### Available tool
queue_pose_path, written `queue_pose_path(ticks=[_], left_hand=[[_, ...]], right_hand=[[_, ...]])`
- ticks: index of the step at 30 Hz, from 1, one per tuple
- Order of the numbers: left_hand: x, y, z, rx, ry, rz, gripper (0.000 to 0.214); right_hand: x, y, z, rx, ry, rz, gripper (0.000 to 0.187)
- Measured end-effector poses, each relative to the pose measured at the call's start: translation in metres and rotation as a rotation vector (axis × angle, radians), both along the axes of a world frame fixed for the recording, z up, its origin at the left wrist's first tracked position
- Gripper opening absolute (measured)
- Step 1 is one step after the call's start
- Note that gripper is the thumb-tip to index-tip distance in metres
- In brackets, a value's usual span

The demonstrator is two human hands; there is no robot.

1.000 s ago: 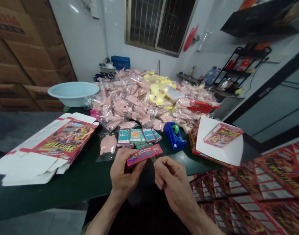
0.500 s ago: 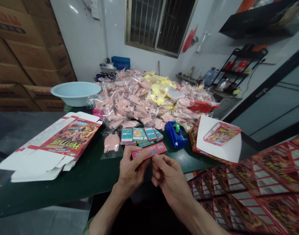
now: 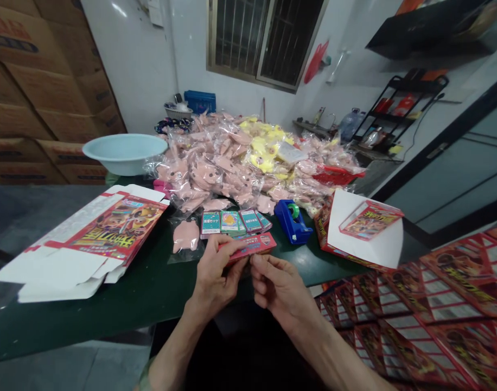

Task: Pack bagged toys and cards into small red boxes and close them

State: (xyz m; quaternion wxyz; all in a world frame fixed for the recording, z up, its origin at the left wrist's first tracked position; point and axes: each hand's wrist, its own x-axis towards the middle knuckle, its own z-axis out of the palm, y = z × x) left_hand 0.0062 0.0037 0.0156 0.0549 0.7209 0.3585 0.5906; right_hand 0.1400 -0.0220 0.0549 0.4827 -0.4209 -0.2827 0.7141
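Observation:
My left hand point(image 3: 216, 266) is closed around a small red printed card box point(image 3: 259, 244), thumb along its upper face and fingers beneath. At the box's near edge, my right hand point(image 3: 283, 279) has its thumb and forefinger pinched together; whatever lies between them is hidden. Just beyond the box are stacks of teal-framed printed cards point(image 3: 230, 222). A pink flat animal-shaped piece in a clear bag point(image 3: 186, 237) lies left of them. The blue tape dispenser point(image 3: 292, 224) with green tape stands to their right.
A heap of bagged pink and yellow pieces point(image 3: 228, 168) covers the table's back. Flattened red-and-white cartons point(image 3: 110, 233) lie left, near a pale blue basin point(image 3: 125, 155). An open display box point(image 3: 364, 231) stands right, above rows of red printed packages point(image 3: 447, 304).
The red box has tipped in my left hand, so its side below the top face now shows more. My right fingertips stay at its near edge, shifted slightly left.

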Motion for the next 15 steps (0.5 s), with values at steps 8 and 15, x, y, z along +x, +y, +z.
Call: queue_pose_path(ticks=[8, 15], left_hand=[[0.001, 0.000, 0.000, 0.020, -0.020, 0.009, 0.028], [0.004, -0.008, -0.003, 0.077, 0.005, 0.036, 0.030]], right_hand=[[0.001, -0.004, 0.006, 0.018, -0.037, 0.016, 0.035], [0.001, -0.014, 0.008, 0.068, -0.087, -0.042, 0.033]])
